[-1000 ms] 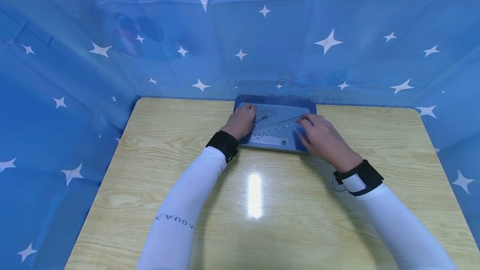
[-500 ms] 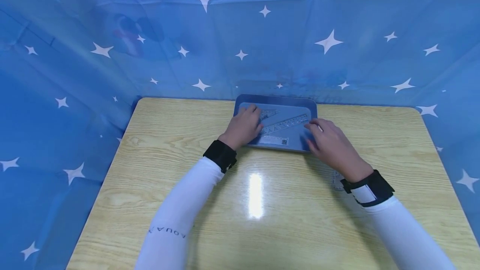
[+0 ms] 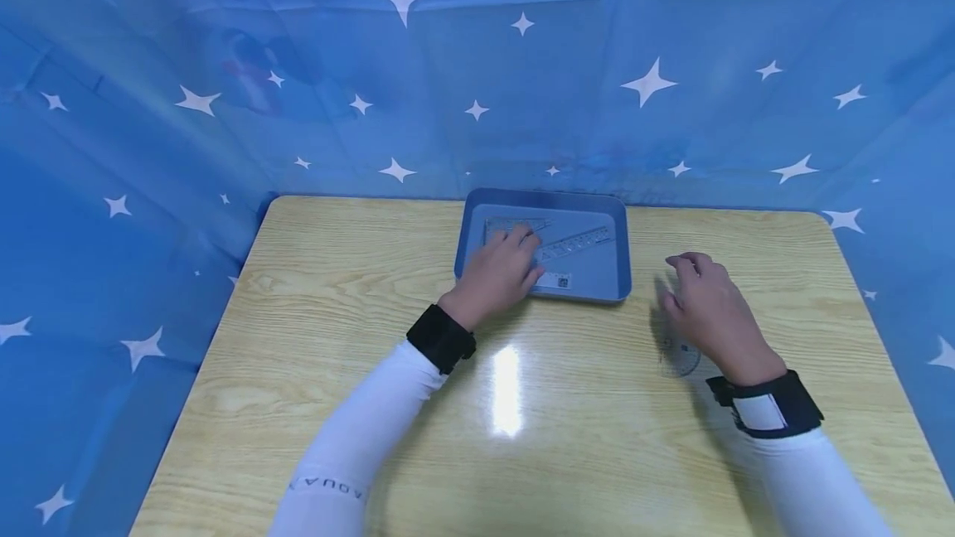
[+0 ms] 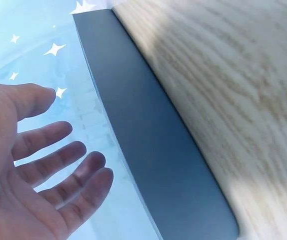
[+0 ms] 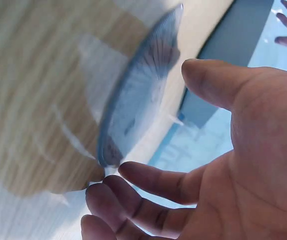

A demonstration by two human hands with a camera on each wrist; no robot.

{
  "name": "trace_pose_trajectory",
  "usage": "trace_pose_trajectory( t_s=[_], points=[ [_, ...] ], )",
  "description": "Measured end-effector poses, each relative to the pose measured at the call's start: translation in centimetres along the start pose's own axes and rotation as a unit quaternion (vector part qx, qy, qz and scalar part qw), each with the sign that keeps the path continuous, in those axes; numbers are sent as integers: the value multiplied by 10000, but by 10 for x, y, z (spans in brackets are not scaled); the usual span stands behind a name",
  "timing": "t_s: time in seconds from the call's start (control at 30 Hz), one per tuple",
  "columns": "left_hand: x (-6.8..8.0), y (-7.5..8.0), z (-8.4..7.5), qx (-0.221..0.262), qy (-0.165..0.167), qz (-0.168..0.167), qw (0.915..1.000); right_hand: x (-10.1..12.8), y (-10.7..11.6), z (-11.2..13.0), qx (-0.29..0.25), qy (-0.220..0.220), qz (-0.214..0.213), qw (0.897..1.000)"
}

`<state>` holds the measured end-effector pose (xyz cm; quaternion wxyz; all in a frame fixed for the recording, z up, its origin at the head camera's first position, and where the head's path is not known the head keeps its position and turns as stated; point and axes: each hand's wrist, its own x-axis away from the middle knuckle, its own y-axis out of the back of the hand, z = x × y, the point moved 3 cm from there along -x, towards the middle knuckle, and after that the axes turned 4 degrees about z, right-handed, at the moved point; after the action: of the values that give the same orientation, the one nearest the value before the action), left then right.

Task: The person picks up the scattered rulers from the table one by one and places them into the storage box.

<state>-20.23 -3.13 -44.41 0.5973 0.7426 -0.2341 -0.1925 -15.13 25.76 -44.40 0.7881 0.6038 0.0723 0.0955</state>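
Backdrop: blue star-printed cloth [image 3: 671, 106] behind wooden table [image 3: 336, 272].
Tray: blue tray [image 3: 619, 268] at table's far edge, clear rulers [image 3: 574, 243] inside.
Left hand [image 3: 496, 276]: over tray's near-left part, fingers spread, empty.
Right hand [image 3: 709, 305]: right of tray, fingers loosely apart, above clear protractor [image 3: 677, 356].

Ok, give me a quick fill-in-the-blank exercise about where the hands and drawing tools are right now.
1. The rulers lie inside the blue ____.
2. The left hand rests over the tray with its fingers ____.
3. The clear protractor lies on the table beside the ____ hand.

Missing words: tray; spread; right
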Motion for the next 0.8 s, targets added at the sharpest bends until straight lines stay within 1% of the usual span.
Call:
trace_pose_trajectory(
  t_s=[0.07, 0.2, 0.3, 0.37, 0.43, 0.53, 0.63, 0.8],
  points=[
    [3, -1, -3, -10, -67, -86, 9999, 7, -3, -6, -50, -325, 142, 9994],
    [7, -4, -8, -8, -214, -214, 9995, 26, -11, -9, 206, -622, 172, 9977],
    [10, -6, -11, 53, -361, -270, 9990, 39, -19, -8, 286, -992, 452, 9936],
    [13, -6, -13, 90, -447, -318, 9985, 43, -25, -6, 214, -1321, 769, 9880],
    [15, -7, -15, 108, -509, -359, 9980, 46, -30, -4, 196, -1473, 966, 9842],
    [18, -9, -16, 80, -529, -365, 9979, 48, -35, -1, 227, -1482, 1025, 9834],
    [20, -12, -18, -2, -548, -343, 9979, 49, -38, 3, 306, -1351, 900, 9863],
    [28, -15, -23, -177, -686, -382, 9968, 51, -43, 16, 327, -1096, 745, 9906]
  ],
)
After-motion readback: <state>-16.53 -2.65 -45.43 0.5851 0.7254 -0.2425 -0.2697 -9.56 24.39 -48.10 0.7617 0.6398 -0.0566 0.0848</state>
